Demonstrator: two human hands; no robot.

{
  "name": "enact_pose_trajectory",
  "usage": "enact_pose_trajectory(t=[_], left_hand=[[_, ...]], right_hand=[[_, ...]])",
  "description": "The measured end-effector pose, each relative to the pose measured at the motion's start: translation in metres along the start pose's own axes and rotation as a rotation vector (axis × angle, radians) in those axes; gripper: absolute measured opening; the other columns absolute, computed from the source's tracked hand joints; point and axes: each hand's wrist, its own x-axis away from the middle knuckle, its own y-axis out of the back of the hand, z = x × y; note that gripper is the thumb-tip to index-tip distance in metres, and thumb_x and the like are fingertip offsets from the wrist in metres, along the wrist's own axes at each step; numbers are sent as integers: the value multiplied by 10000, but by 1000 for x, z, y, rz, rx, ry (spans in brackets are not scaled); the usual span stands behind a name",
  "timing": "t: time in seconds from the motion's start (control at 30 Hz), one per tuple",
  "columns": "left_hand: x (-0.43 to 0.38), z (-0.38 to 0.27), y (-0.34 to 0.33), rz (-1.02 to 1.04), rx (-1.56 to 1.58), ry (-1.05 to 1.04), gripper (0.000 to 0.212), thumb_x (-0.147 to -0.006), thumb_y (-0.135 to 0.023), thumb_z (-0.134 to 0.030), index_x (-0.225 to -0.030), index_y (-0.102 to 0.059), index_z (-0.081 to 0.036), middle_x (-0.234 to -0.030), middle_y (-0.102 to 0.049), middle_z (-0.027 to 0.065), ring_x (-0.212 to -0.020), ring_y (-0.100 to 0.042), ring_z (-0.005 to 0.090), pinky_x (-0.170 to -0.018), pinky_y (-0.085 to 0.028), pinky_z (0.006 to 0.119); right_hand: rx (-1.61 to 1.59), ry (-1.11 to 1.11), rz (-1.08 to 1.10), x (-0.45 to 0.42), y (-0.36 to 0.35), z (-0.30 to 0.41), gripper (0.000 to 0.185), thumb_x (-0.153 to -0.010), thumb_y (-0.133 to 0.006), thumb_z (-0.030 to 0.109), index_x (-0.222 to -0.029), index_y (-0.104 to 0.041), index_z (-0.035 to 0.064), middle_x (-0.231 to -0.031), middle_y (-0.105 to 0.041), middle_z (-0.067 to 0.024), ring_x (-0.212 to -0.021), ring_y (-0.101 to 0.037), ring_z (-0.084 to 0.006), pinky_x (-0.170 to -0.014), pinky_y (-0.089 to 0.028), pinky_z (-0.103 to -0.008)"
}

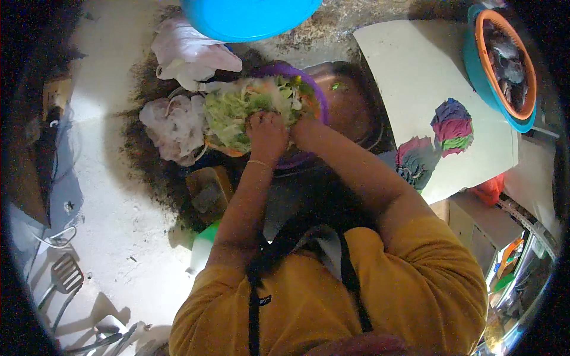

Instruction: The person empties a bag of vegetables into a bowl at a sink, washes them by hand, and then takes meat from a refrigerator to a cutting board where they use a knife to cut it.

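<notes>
Cut leafy vegetables [231, 113], pale green with some orange pieces, lie in a heap over a round purple basin [324, 102] at the sink. On the near side of the heap, my left hand [268, 131] rests with its fingers bent into the leaves. Close beside it, my right hand [307, 132] reaches down at the basin's near side, and its fingertips are hidden. A sheer, whitish layer, perhaps a plastic bag, covers part of the vegetables. Whether either hand grips anything cannot be made out.
Crumpled plastic bags [176, 127] sit left of the vegetables, below another bag [196, 51]. A blue basin [254, 18] juts in at the top. Cloths [452, 127] lie on the white board [401, 58] at right, near an orange basket [485, 62]. Utensils, including a slotted turner [67, 273], hang lower left.
</notes>
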Motion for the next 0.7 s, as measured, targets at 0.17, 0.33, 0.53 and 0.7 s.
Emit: enact_pose_trajectory(t=[0.17, 0.33, 0.53, 0.7], left_hand=[[9, -10, 16, -82, 51, 112, 259, -728, -654, -166, -967, -660, -68, -1045, -615, 91, -1147, -494, 334, -1004, -374, 517], [6, -10, 11, -62, 39, 144, 245, -729, -660, -180, -953, -669, -81, -1031, -602, 76, -1119, -497, 321, -978, -378, 528], [0, -9, 23, 71, -55, 65, 258, -746, -655, -187, -983, -667, -85, -1032, -606, 82, -1094, -499, 332, -970, -364, 515], [3, -6, 48, -340, 212, 146, 262, -767, -675, -185, -1004, -647, -77, -1105, -593, 126, -1122, -490, 340, -964, -352, 505]], right_hand=[[-418, 306, -94, 42, 74, -28, 216, -820, -635, 259, -818, -708, 57, -816, -707, -149, -700, -677, -281, -632, -538, -428], [-1485, 132, -5, 8, 67, -112, 282, -863, -563, 285, -693, -616, 66, -685, -630, -67, -567, -575, -161, -523, -460, -321], [-776, -502, -303, -75, -3, -169, 338, -869, -602, 332, -1060, -641, 56, -1074, -621, -182, -934, -641, -262, -780, -524, -395], [-591, -709, -142, -87, -66, -210, 461, -903, -576, 323, -1336, -523, 175, -1424, -442, -216, -1265, -495, -394, -996, -472, -462]])
